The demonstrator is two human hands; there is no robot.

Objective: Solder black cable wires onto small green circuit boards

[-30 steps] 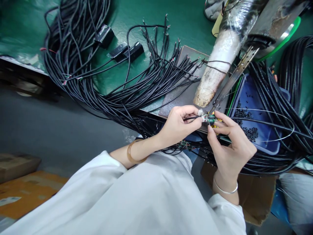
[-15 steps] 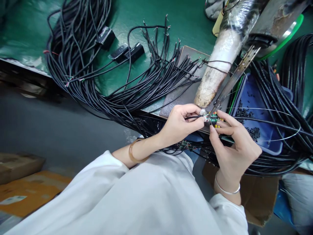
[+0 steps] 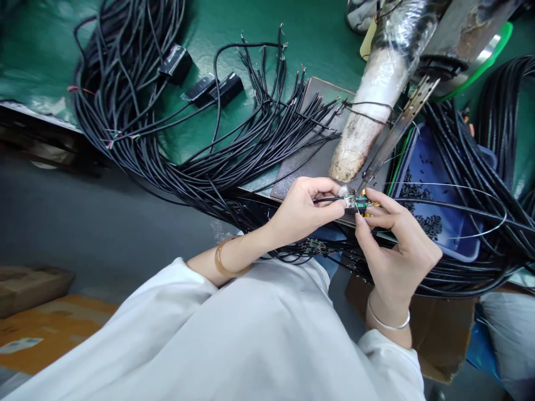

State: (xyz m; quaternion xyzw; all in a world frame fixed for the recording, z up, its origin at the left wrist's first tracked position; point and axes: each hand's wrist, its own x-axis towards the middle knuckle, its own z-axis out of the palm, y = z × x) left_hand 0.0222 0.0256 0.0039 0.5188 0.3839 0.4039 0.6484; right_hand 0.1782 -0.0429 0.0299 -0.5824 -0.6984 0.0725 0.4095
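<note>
My left hand (image 3: 307, 206) is closed on a thin black cable (image 3: 328, 199), whose stripped wire ends meet a small green circuit board (image 3: 361, 204). White wrapping covers one of its fingertips. On the board's other side, my right hand (image 3: 397, 239) is closed, its thumb and fingers pinching a thin silvery solder wire (image 3: 358, 209) at the board's near edge. The upper fingers of that hand rest by the board's yellow parts. From above, a fixed soldering iron (image 3: 388, 133) points down with its tip at the board. Whether the tip touches the joint I cannot tell.
A white wrapped tube (image 3: 363, 117) hangs just above my hands. Bundled black cables (image 3: 200, 172) spread left over the green table (image 3: 234, 16). At the right stand a blue tray (image 3: 449, 184) of small black pieces and more coiled cable (image 3: 497, 128). More circuit boards (image 3: 313, 246) lie below my hands.
The whole view has shifted slightly to the left. Both hands keep their grip, with the board still beneath the iron's tip.
</note>
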